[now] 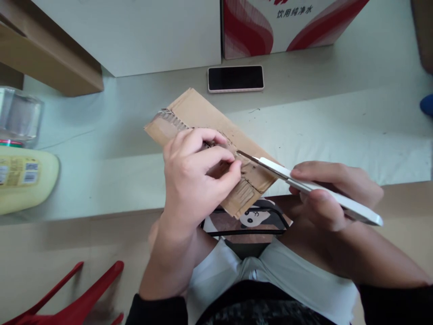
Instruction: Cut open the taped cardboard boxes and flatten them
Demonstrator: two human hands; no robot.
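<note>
A folded piece of brown cardboard [209, 110] lies tilted over the front edge of the table, with torn corrugated strips and clear tape along its middle. My left hand [194, 169] rests on it, fingers curled and thumb and forefinger pinched near the torn seam. Whether a bit of tape or card is between those fingertips is hard to see. My right hand [334, 187] grips a white utility knife [314, 189]. Its extended blade reaches the cardboard just right of my left fingertips, the tip touching or very close to the seam.
Behind the cardboard lies a phone [236, 78], in front of a white box [162, 36] and a red-and-white carton [280, 27]. At the left are a yellowish bottle [30, 180] and a clear plastic container [20, 115]. A red stool [84, 298] stands on the floor.
</note>
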